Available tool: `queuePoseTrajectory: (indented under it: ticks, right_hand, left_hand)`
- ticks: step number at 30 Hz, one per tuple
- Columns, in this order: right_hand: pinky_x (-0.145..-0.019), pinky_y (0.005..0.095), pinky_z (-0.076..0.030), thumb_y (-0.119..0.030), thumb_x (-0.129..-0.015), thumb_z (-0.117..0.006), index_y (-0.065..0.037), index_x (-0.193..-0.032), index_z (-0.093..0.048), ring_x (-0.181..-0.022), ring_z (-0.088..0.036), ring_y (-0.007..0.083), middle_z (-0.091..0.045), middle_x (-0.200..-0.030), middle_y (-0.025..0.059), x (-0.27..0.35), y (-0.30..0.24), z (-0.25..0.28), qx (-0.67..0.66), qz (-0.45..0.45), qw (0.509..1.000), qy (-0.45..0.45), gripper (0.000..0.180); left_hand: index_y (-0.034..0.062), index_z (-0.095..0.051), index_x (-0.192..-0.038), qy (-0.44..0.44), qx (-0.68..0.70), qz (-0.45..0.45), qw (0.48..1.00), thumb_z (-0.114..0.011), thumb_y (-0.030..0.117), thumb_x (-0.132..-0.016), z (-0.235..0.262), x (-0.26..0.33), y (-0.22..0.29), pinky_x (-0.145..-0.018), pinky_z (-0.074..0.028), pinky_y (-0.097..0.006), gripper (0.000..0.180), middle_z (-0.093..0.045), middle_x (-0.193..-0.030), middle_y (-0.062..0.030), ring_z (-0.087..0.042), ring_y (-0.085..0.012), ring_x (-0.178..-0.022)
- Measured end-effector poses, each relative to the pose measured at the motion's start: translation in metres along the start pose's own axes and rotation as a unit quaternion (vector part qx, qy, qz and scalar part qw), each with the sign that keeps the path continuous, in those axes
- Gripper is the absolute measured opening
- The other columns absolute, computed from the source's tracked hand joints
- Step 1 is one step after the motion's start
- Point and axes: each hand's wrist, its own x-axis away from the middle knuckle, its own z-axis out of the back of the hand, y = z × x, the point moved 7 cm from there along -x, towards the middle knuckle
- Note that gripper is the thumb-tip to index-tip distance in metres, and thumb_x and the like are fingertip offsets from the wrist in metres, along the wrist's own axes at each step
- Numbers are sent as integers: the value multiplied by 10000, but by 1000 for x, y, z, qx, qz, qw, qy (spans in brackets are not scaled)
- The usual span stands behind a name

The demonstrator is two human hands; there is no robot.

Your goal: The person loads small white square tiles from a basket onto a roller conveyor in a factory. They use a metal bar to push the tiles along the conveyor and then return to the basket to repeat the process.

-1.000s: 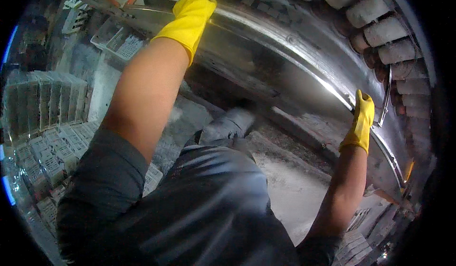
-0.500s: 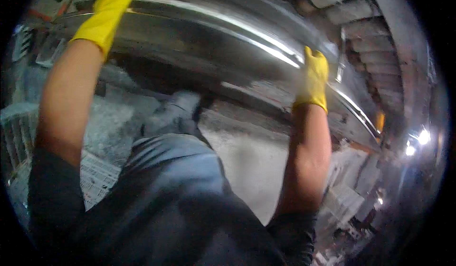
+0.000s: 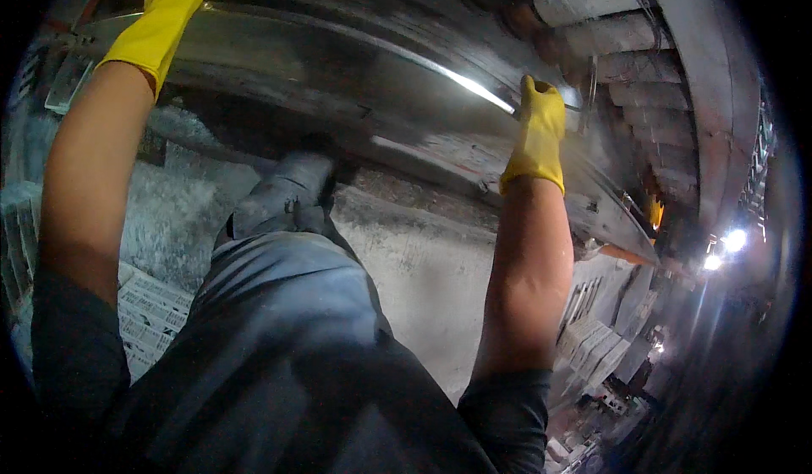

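Note:
Both my hands wear yellow rubber gloves and reach forward, spread wide apart. At the upper left, my left hand (image 3: 169,21) is closed at the far end of its reach, and its fingertips are partly cut off by the picture's edge. My right hand (image 3: 537,131) is curled shut at right of centre. Between them runs a long, thin, shiny metal strip (image 3: 478,92), and both hands appear closed on it. A dark, dusty metal surface (image 3: 338,72) lies beneath the strip. The fingers' undersides are hidden.
A row of grey rounded ribs (image 3: 655,93) beside a curved beam stands at upper right. Below are my grey boots (image 3: 300,182) on a dusty floor. Stacked printed white packs (image 3: 152,313) lie at left, pale blocks (image 3: 592,347) at right. Bright lamps (image 3: 734,240) shine far right.
My hands and the surroundings sit slightly farther left in the picture. The bright double streak between the hands has become one thinner line, and the picture is less blurred. Both hands remain closed.

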Motion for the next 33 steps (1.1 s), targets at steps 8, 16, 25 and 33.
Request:
queuePoseTrajectory:
  ticks: [8, 16, 25, 33]
  right_hand:
    - [-944, 451, -497, -553, -936, -508, -149, -1299, -668, -1128, -669, 341, -715, -1197, 145, 2, -8, -2, 9, 1, 1000, -17, 566]
    - [-1022, 456, -473, -504, -907, -572, -107, -1282, -667, -1174, -641, 360, -674, -1249, 205, -8, -5, -8, 64, 41, 996, 42, 555]
    - [-1062, 452, -477, -294, -983, -558, -151, -1342, -638, -1347, -517, 348, -487, -1506, 142, 13, -40, 7, 219, 55, 974, 22, 394]
    - [-971, 472, -528, -266, -937, -588, -116, -1210, -716, -1171, -655, 338, -674, -1279, 148, 5, -33, 31, -9, -36, 999, 28, 337]
  left_hand:
    - [117, -591, -1370, 44, -53, -18, 997, -576, 529, -941, -11, -17, -24, -975, -491, -445, 595, -598, -1375, -144, -618, -320, -1161]
    - [100, -611, -1347, 47, -87, -97, 990, -538, 561, -938, -8, -28, -10, -1021, -460, -481, 620, -588, -1385, -190, -561, -372, -1275]
    - [39, -546, -1411, 7, 266, -94, 959, -526, 496, -988, -47, -83, -51, -1038, -455, -441, 623, -560, -1414, -211, -537, -358, -1291]
    - [63, -631, -1317, 12, 10, -115, 993, -524, 421, -1004, -25, -82, -24, -944, -511, -400, 488, -652, -1294, -185, -633, -334, -1160]
